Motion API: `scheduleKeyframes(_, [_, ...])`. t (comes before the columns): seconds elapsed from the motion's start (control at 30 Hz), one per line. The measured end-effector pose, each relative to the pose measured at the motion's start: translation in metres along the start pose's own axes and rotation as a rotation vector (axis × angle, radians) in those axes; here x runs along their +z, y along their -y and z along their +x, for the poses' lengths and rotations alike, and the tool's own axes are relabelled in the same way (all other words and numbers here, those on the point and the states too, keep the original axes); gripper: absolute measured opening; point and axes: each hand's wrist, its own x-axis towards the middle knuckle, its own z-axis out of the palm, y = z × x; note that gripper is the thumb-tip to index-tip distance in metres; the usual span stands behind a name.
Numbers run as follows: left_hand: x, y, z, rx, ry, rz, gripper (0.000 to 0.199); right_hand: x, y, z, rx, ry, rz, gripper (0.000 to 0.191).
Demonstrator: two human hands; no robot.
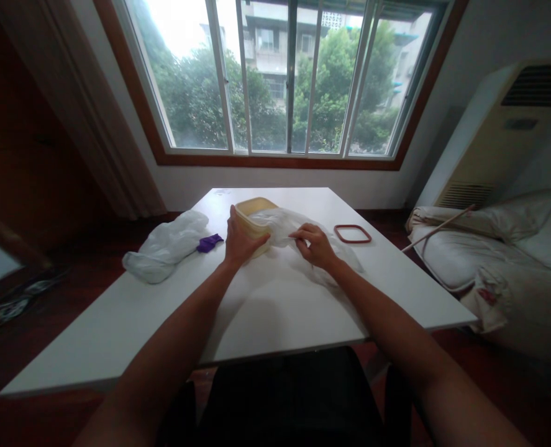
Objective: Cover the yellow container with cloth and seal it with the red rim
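Observation:
My left hand (241, 239) grips the near left side of a pale yellow plastic bin (256, 203), which stands tilted on the white table. A thin clear plastic bag (279, 218) hangs out of the bin's mouth and trails to the right across the tabletop. With thumb and fingers pinched together, my right hand (313, 244) holds the edge of this bag, just right of the bin. Part of the bag lies behind my right wrist. How far it reaches inside the bin is hidden.
On the white table (275, 310), a crumpled clear plastic bag (173, 245) and a purple bundle (209, 243) lie at left. A reddish-brown square ring (352, 233) lies at right. Beyond the table's right edge stands a covered sofa (503, 248) with a stick (438, 228) on it.

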Motion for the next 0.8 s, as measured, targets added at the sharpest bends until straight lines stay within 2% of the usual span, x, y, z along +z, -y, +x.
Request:
scheduleKeyframes(0.1, [0.0,0.002,0.001,-0.025,0.007,-0.02,0.137,-0.021,-0.024,0.002,0.146,-0.2,0.04,0.025])
scheduleKeyframes(0.2, [0.001,0.005,0.0,-0.014,0.001,-0.032,0.137,-0.039,-0.063,-0.004,0.349,-0.395,-0.009,0.024])
scheduleKeyframes(0.33, [0.001,0.006,0.0,0.058,0.011,-0.022,0.138,-0.051,-0.11,-0.014,0.793,-0.418,-0.025,0.031])
scheduleKeyframes(0.4, [0.0,0.004,-0.001,0.116,0.032,-0.011,0.137,-0.053,-0.117,-0.014,0.901,-0.499,0.051,0.042])
scheduleKeyframes(0.47, [-0.001,-0.001,-0.002,0.179,0.058,0.007,0.136,-0.051,-0.108,-0.009,0.803,-0.578,0.103,0.046])
scheduleKeyframes(0.53, [-0.001,-0.006,-0.003,0.249,0.084,0.037,0.135,-0.044,-0.087,-0.004,0.559,-0.543,0.091,0.045])
scheduleKeyframes(0.57, [-0.001,-0.009,-0.004,0.287,0.094,0.057,0.134,-0.04,-0.075,-0.002,0.443,-0.466,0.072,0.048])
scheduleKeyframes(0.63, [-0.001,-0.014,-0.006,0.363,0.11,0.097,0.13,-0.028,-0.051,0.0,0.29,-0.283,0.064,0.069])
scheduleKeyframes(0.7, [-0.001,-0.017,-0.009,0.432,0.135,0.126,0.125,-0.016,-0.034,-0.001,0.248,-0.097,0.059,0.095])
scheduleKeyframes(0.8, [-0.002,-0.021,-0.012,0.543,0.187,0.132,0.117,-0.003,-0.029,-0.006,0.287,0.083,0.087,0.119])
